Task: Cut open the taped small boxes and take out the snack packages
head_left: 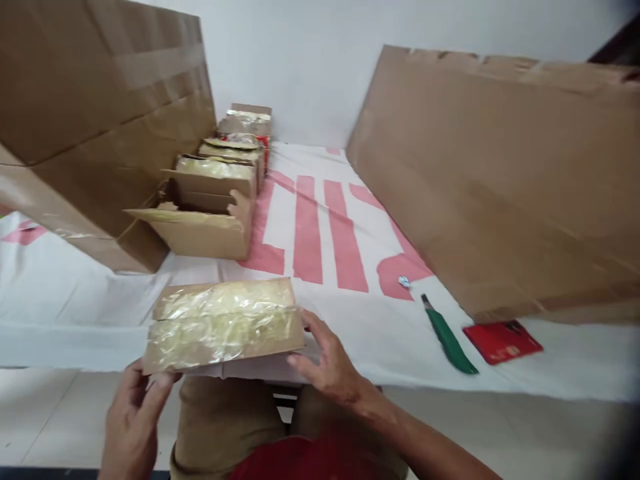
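Note:
A small cardboard box (223,327), its top covered with wrinkled clear tape, is at the table's front edge, partly over my lap. My left hand (133,413) grips its near left corner, with the thumb in front and the fingers partly hidden behind the cardboard. At the other end, my right hand (327,363) holds the right side, fingers against the end face and thumb near the lower edge. Behind it stands an open cardboard box (207,233) with raised flaps. To the right lies a green utility knife (450,337), blade end pointing away, apart from both hands.
A large carton (100,120) rises at the left and another large carton (500,187) at the right. Several taped boxes (215,167) line up behind the open one. A red phone-like object (503,341) and a small crumpled scrap (404,282) lie on the white-and-pink tablecloth (345,333).

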Tool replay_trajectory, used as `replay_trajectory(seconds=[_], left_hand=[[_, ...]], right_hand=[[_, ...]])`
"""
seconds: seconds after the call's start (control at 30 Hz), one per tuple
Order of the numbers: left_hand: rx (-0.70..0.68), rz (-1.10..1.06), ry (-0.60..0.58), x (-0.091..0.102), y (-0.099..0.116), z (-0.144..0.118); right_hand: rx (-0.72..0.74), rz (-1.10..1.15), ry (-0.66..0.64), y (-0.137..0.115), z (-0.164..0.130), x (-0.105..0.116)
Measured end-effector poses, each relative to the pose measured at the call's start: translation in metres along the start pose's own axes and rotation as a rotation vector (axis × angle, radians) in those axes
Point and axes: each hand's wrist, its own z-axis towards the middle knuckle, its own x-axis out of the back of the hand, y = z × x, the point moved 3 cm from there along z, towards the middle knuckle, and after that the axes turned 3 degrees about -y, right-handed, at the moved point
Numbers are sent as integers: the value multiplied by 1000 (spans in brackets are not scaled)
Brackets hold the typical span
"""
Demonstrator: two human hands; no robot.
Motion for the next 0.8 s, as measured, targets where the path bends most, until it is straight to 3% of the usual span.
replay_trajectory(seconds=[0.13,0.27,0.37,0.43,0.5,0.6,0.7,0.8], left_hand=[[10,26,-202,-88,46,-11],[-54,7,-297,-136,68,-15],[-83,-34,-304,-144,63,-16],[-109,-83,-256,-140,59,-16],[-171,-141,-193,-136,61,-15],[-312,-219,-149,-140,77,-12],[-449,-307,-146,-153,98,-3],[-542,-317,-204,-166,114,9]], right_hand=[[-139,-35,242,13,-34,49],[-201,-46,396,29,-49,78],[-206,-131,382,50,-67,103],[-242,-330,417,67,-87,128],[-365,-617,486,85,-109,156],[-607,-981,435,107,-132,187],[-721,-1159,322,119,-137,197],[-787,-1186,270,125,-133,199]])
